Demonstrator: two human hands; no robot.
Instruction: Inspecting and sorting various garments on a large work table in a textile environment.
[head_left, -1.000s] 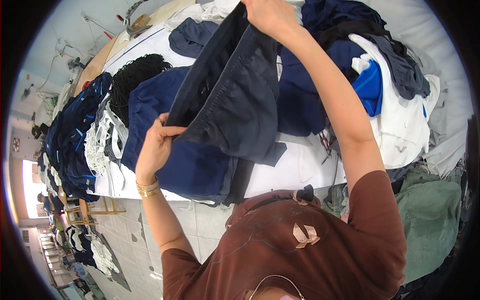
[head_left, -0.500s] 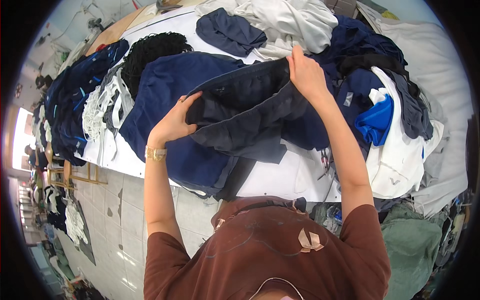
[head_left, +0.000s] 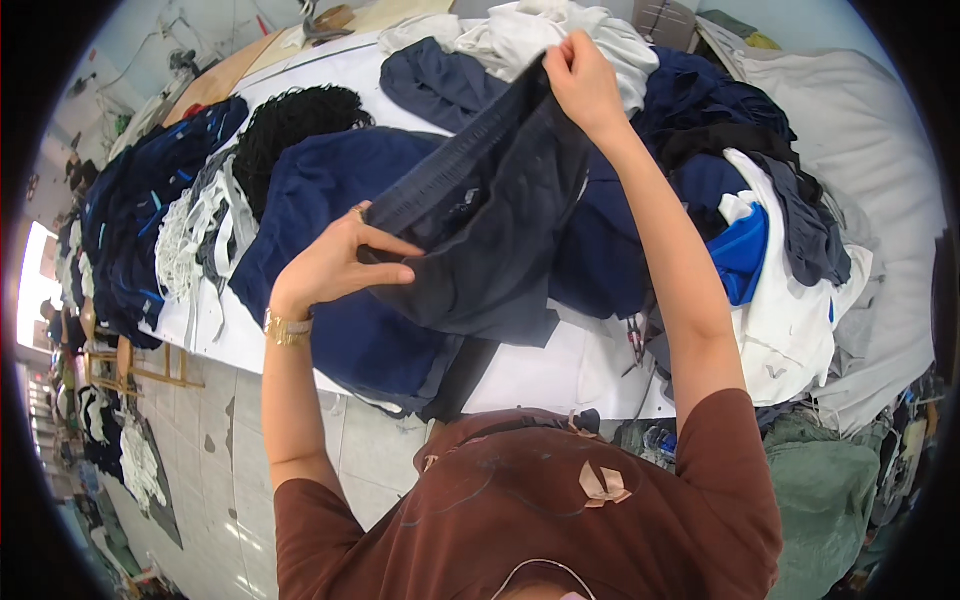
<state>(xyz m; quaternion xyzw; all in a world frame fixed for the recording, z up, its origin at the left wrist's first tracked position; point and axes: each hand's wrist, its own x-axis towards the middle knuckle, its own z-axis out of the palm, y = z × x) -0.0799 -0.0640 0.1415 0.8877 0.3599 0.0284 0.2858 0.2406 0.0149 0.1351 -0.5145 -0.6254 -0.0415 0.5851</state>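
Observation:
Dark grey shorts with a gathered elastic waistband hang over the table between my hands. My right hand pinches the far right end of the waistband and holds it high. At the lower left end, my left hand grips the waistband, its thumb and forefinger showing at the front edge. The waist opening gapes, showing a small pale label inside. Under the shorts lies a large navy garment spread on the white table.
Black cords, white straps and navy clothing lie at the left. Light grey cloth is heaped at the back. White and blue garments pile up at the right. Small snips lie near the front edge.
My right hand has risen and moved slightly left, tilting the waistband steeply. My left hand has shifted a little left, and its thumb and forefinger are closer together.

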